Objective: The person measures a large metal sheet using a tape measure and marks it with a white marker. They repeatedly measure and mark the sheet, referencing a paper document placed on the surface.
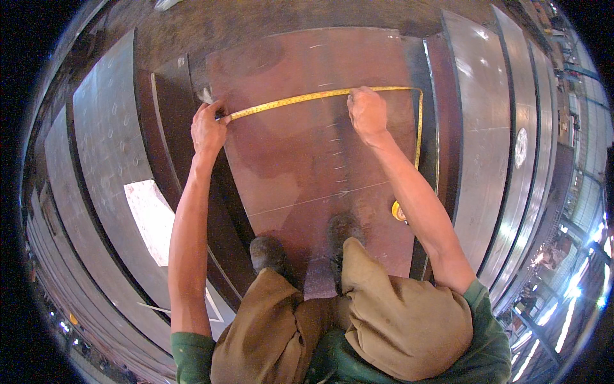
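From my remote station I saw the yellow tape [288, 102] already drawn out over the reddish plate [288, 150], not yet reeled into its case [398, 210] at near right. It stretched between the hands: left hand [210, 130] pinching its end by the plate's left edge, right hand [369, 116] curled on it.

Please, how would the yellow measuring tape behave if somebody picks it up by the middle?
The yellow measuring tape would probably bend easily: beyond the right hand, it turns sharply toward its case. It is likely light, being a thin, narrow strip.
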Available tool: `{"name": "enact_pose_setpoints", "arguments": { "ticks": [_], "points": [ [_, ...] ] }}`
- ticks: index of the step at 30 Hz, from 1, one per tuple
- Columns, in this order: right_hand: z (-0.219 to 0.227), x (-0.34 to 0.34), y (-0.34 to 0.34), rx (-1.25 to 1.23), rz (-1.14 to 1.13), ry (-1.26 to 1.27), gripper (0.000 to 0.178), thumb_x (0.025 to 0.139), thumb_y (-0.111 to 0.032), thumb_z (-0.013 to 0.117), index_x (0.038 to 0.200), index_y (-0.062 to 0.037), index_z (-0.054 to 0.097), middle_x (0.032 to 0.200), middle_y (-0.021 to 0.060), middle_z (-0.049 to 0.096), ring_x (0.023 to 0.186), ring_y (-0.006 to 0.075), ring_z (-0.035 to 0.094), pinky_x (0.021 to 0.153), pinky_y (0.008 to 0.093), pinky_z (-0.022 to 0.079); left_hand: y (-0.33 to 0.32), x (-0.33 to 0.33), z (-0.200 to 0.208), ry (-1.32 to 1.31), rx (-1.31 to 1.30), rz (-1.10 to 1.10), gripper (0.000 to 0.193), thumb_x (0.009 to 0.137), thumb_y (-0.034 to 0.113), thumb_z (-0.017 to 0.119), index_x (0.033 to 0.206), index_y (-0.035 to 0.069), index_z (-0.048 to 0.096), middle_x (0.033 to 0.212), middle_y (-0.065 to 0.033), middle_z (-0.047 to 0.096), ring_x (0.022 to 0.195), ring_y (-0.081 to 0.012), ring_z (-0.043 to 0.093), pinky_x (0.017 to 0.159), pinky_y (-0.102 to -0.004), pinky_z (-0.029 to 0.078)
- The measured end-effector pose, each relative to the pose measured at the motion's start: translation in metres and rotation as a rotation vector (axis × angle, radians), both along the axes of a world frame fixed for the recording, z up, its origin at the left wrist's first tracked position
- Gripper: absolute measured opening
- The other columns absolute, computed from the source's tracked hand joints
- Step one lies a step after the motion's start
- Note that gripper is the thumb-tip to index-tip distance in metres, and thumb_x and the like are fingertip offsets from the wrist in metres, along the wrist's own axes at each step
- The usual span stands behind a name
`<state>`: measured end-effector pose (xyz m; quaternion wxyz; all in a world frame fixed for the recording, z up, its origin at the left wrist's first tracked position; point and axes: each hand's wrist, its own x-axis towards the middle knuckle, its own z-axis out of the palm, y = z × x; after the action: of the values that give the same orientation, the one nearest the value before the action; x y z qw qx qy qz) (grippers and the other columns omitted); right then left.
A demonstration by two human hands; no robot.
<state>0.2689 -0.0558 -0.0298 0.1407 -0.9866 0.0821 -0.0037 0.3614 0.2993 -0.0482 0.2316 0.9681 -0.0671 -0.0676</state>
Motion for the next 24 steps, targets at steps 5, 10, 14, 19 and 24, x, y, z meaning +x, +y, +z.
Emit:
{"name": "enact_pose_setpoints", "arguments": {
  "ticks": [5, 10, 14, 19, 24],
  "points": [
    [0.068, -0.003, 0.008, -0.05, 0.219, 0.464, 0.014, 0.079, -0.012, 0.065, 0.077, -0.0012, 0.074, 0.084, 0.025, 0.072, 0.079, 0.0437, 0.071, 0.072, 0.0537, 0.057, 0.013, 0.004, -0.011, 0.05, 0.023, -0.006, 0.04, 0.082, 0.012, 0.08, 0.121, 0.006, 0.071, 0.108, -0.0146, 0.068, 0.106, -0.0379, 0.065, 0.09, -0.0473, 0.051],
    [0.06, -0.034, -0.012, -0.085, 0.338, 0.564, 0.011, 0.073, -0.011, 0.071, 0.078, -0.0025, 0.074, 0.085, 0.0258, 0.071, 0.079, 0.0444, 0.071, 0.071, 0.0534, 0.056, 0.001, 0.002, 0.001, 0.062, 0.001, -0.026, 0.041, 0.081, 0.012, 0.081, 0.121, 0.005, 0.071, 0.109, -0.0154, 0.068, 0.106, -0.0382, 0.065, 0.09, -0.0469, 0.051],
    [0.05, -0.049, -0.027, -0.046, 0.164, 0.583, 0.015, 0.08, -0.015, 0.074, 0.081, -0.0003, 0.071, 0.09, 0.0229, 0.071, 0.085, 0.0422, 0.069, 0.074, 0.0491, 0.054, 0.007, 0.004, 0.002, 0.088, 0.035, -0.035, 0.041, 0.081, 0.012, 0.081, 0.12, 0.004, 0.071, 0.109, -0.016, 0.069, 0.106, -0.0385, 0.065, 0.09, -0.047, 0.051],
    [0.026, -0.063, -0.059, 0.072, 0.0, 0.454, 0.016, 0.087, -0.015, 0.067, 0.095, -0.0012, 0.07, 0.094, 0.0232, 0.071, 0.091, 0.0424, 0.068, 0.078, 0.0487, 0.053, 0.007, 0.005, -0.001, 0.09, -0.017, -0.023, 0.04, 0.08, 0.011, 0.081, 0.119, 0.005, 0.072, 0.108, -0.0165, 0.068, 0.106, -0.039, 0.065, 0.09, -0.0469, 0.051],
    [0.02, -0.067, -0.069, 0.147, -0.034, 0.276, 0.016, 0.09, -0.015, 0.064, 0.099, -0.0023, 0.068, 0.094, 0.0234, 0.071, 0.09, 0.0435, 0.068, 0.078, 0.0504, 0.052, 0.004, 0.004, 0.001, 0.083, -0.03, -0.04, 0.026, 0.08, 0.01, 0.08, 0.104, 0.006, 0.073, 0.101, -0.0157, 0.067, 0.101, -0.039, 0.065, 0.087, -0.0476, 0.05]
  ]
}}
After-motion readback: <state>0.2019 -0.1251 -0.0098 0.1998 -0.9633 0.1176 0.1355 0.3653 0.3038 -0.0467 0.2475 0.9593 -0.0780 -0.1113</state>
